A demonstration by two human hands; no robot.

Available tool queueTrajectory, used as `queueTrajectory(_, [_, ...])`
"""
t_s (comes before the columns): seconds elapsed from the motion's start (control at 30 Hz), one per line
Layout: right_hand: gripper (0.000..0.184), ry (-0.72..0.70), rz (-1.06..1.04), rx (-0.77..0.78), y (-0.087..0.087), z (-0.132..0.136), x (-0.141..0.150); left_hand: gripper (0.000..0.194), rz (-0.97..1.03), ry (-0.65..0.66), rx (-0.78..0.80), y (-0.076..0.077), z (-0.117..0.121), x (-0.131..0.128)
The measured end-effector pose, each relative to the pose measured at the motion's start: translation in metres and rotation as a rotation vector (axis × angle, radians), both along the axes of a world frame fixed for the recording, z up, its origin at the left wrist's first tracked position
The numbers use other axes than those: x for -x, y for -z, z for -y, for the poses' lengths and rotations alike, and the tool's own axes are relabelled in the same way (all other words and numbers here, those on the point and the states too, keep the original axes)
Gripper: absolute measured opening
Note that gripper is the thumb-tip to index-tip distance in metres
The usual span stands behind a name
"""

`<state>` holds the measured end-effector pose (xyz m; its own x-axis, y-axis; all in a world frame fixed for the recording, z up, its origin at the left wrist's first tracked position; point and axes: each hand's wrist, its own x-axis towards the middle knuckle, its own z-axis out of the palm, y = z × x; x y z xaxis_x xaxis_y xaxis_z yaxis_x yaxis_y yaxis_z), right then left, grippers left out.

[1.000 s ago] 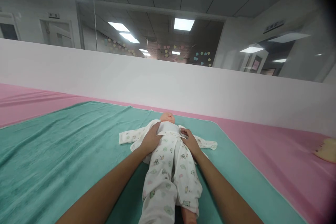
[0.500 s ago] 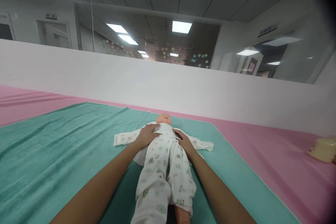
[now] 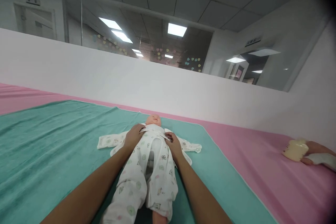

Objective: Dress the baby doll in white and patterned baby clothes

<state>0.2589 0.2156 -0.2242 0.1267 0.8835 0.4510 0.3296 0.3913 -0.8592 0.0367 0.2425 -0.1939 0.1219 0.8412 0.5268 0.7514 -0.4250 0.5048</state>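
Observation:
A baby doll (image 3: pixel 153 120) lies on its back, head away from me, in white printed baby pants (image 3: pixel 135 171). The split crotch of the pants gapes in the middle. My left hand (image 3: pixel 133 137) holds the waistband at the left side of the doll's waist, its fingertips partly hidden. At the opposite side, the curled fingers of my right hand (image 3: pixel 174 145) grip the waistband. A matching printed top (image 3: pixel 111 140) is spread out under the doll, sleeves stretched to both sides. One bare doll foot (image 3: pixel 159 218) shows at the bottom.
A teal blanket (image 3: pixel 65 140) lies beneath the doll over a pink mat (image 3: pixel 244 154). At the right, a pale yellow bottle-like object (image 3: pixel 295 149) lies beside another person's arm (image 3: pixel 320 148). A white low wall (image 3: pixel 105 77) with glass above stands behind.
The view has swung right, bringing the yellow object and an arm further in. My hands remain at the doll's waist; the right fingers curl more and the crotch of the pants gapes wider.

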Motion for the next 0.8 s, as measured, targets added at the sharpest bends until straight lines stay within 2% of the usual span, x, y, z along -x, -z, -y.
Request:
queueTrajectory(0.1, [0.013, 0.175, 0.098, 0.023, -0.004, 0.007, 0.003, 0.020, -0.019, -0.020, -0.025, 0.007, 0.009, 0.002])
queueTrajectory(0.17, [0.016, 0.239, 0.155, 0.063, -0.006, 0.012, 0.004, 0.018, -0.039, -0.048, 0.031, 0.011, 0.015, 0.005])
queueTrajectory(0.33, [0.023, 0.255, 0.167, 0.248, -0.010, 0.016, 0.008, 0.021, -0.137, -0.114, 0.255, 0.021, 0.026, 0.012])
queueTrajectory(0.43, [0.028, 0.228, 0.152, 0.293, -0.011, 0.014, 0.009, 0.024, -0.125, -0.147, 0.342, 0.024, 0.030, 0.014])
queueTrajectory(0.67, [0.036, 0.089, 0.048, 0.383, -0.018, 0.018, 0.007, 0.028, 0.125, -0.125, 0.438, 0.014, 0.036, 0.009])
queueTrajectory(0.73, [0.039, -0.007, -0.029, 0.413, -0.021, 0.025, 0.006, 0.030, 0.189, -0.122, 0.443, 0.011, 0.040, 0.004])
queueTrajectory(0.8, [0.041, -0.166, -0.188, 0.448, -0.025, 0.033, 0.005, 0.034, 0.339, -0.112, 0.455, 0.007, 0.048, -0.002])
